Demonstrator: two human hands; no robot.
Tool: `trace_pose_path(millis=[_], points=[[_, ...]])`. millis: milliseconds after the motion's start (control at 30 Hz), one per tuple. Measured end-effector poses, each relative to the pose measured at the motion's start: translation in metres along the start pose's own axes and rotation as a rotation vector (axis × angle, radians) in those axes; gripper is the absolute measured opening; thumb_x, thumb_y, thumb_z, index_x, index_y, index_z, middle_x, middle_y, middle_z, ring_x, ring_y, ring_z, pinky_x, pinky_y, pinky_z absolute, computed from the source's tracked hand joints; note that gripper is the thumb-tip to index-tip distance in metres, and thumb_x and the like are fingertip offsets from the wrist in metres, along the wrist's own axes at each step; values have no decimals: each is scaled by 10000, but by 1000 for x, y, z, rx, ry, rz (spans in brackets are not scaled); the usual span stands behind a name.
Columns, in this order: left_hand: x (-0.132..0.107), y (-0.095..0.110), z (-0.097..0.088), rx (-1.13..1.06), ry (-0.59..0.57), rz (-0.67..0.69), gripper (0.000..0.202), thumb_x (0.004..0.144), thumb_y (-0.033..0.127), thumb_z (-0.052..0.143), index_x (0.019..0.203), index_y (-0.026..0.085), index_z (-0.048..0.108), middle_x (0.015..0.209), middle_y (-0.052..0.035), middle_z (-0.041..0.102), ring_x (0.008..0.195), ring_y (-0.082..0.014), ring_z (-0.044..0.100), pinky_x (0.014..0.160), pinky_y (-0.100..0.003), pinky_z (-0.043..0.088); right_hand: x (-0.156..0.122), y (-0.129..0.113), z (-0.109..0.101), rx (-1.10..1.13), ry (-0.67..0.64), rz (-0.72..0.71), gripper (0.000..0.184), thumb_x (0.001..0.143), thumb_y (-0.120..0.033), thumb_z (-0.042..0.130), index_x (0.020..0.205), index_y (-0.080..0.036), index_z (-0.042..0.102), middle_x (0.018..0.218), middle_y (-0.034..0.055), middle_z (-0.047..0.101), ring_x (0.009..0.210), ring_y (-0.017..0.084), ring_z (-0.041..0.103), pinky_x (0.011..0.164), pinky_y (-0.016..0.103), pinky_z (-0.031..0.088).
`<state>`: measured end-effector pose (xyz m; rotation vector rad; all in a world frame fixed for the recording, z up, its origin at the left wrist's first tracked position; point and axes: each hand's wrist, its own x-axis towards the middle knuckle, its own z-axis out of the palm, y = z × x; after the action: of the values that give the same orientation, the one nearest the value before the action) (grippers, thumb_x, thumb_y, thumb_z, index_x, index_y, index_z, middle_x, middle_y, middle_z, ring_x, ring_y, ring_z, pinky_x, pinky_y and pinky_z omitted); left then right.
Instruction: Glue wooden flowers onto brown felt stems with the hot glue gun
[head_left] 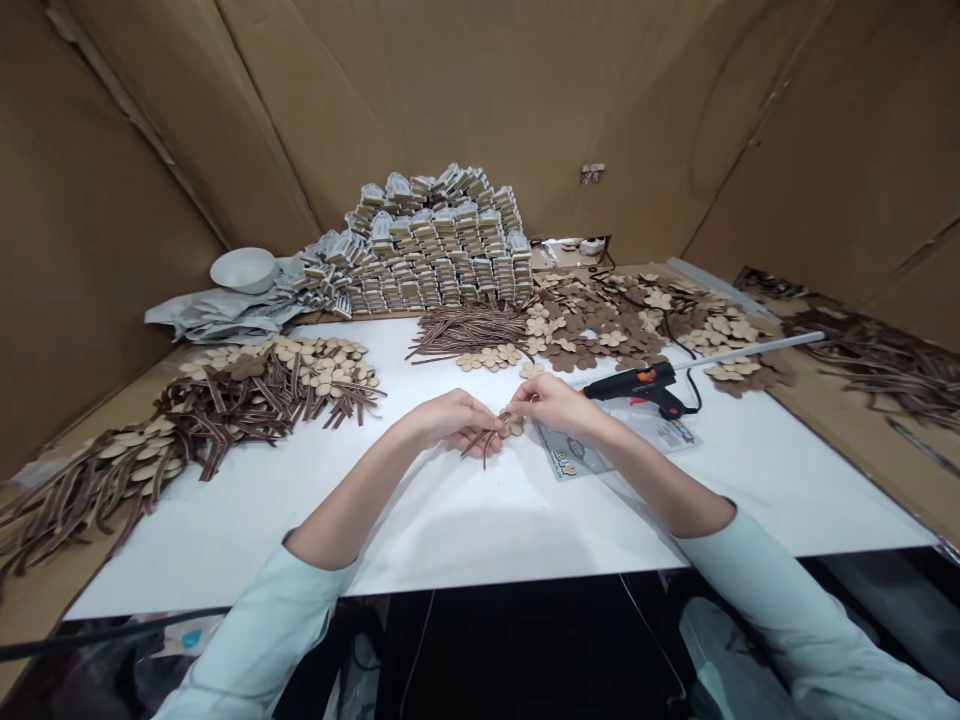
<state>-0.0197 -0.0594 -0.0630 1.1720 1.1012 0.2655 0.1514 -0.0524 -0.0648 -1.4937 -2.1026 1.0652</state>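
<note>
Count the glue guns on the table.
1. The glue gun lies on the white table, just beyond the right hand and at the edge of a printed card. Another could be hidden under the piles.

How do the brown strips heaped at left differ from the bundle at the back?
The left heap of brown strips lies loose and criss-crossed, while the back bundle of brown strips lies mostly parallel. The left heap mixes with pale cutouts; the back bundle stands mostly apart. The heap spreads wide; the bundle is compact. Both are dark brown strips.
</note>
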Motion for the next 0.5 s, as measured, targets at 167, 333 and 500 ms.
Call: trace_pose_path(millis=[167,333,500], points=[[1,2,-1,62,41,-23,267,585,368,698,576,105,657,579,-55,649,505,-103,556,522,-218,431,1,2,0,20,-17,9,120,720,-167,541,663,-100,623,617,24,626,557,85,511,543,193,377],[2,1,-3,214,126,-1,322,615,399,662,502,100,626,475,-38,596,384,-67,436,392,-209,274,0,1,2,-107,6,10,116,712,-176,547,676,-117,642,658,31,651,601,103,534,547,192,377],[2,0,-3,279,159,-3,321,607,398,669,480,106,623,473,-37,595,381,-64,423,394,-213,248,-4,-5,5,-218,33,32,146,709,-195,544,680,-130,672,679,49,679,635,123,566,565,201,383]])
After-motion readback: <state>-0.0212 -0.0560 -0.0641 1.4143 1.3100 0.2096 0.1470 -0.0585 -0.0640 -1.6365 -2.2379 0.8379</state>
